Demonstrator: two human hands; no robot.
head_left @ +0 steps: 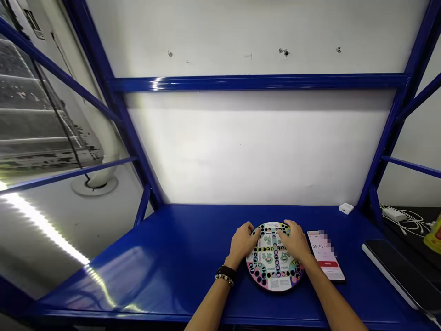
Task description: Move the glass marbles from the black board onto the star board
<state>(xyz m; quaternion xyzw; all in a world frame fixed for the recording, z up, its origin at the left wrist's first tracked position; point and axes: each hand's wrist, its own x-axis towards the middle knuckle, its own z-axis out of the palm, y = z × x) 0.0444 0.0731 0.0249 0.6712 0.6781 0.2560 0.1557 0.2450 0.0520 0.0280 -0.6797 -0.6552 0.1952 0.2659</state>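
The work in hand looked like the handling of a round game board (274,257), which lay flat on the blue table (165,257) towards its near edge, a little right of the middle. Both hands were on the far half of the board, so I judged this to be the stage of setting or steadying it, with nothing lifted.

The left hand (243,242), with beaded bracelets (225,275) at the wrist, met the board's rim at about ten o'clock. Its fingers curled over the edge, but whether they clamped the rim could not be told. The right hand (295,242) rested on the board's face at about one o'clock, its grip loosely spread and pinching nothing visible. The ringed spots on the board were too small to tell pegs from holes.

A phone (326,262) with a timer on its screen lay just beside the board at three o'clock, near the right forearm. Any turn or slide of the board would call for both hands to move together and for care on that side, lest the rim nudge the phone.
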